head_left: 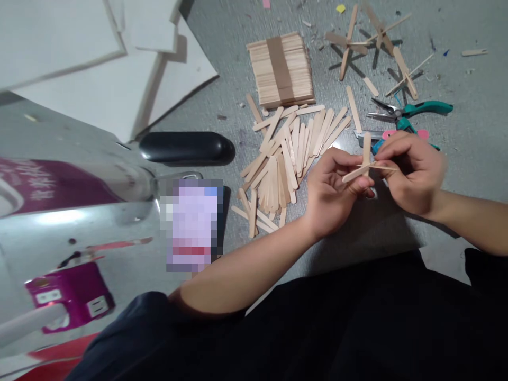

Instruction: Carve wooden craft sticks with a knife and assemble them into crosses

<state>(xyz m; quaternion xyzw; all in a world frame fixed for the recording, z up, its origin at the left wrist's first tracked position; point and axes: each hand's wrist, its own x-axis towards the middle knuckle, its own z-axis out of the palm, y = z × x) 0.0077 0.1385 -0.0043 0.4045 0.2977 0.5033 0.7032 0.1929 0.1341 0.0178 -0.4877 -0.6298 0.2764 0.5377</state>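
I am watching two bare hands over one gray table [226, 32]. The left hand [331, 190] pinches one joined stick piece [367, 151] between thumb and fingers; three flat arms of it show, one pointing up the view. The right hand [415, 172] is drawn in narrow, its fingertips at the piece's right arm; whether they grip it or only touch it I cannot tell.

Beyond the hands I count three crossed stick shapes [347, 45] near the far right, and between those and the right hand one pair of green-handled pliers [428, 108] beside one pink-handled cutter [369, 136]. Left of the shapes sits one bundle of sticks [257, 69] with a single brown band [280, 69]. The loose sticks [289, 164] below it overlap too much for me to count.

Further left I have one black case [186, 148], one phone [194, 222] with a blurred screen, one can [59, 185], one purple socket box [79, 296] and several overlapping white boards [119, 95].
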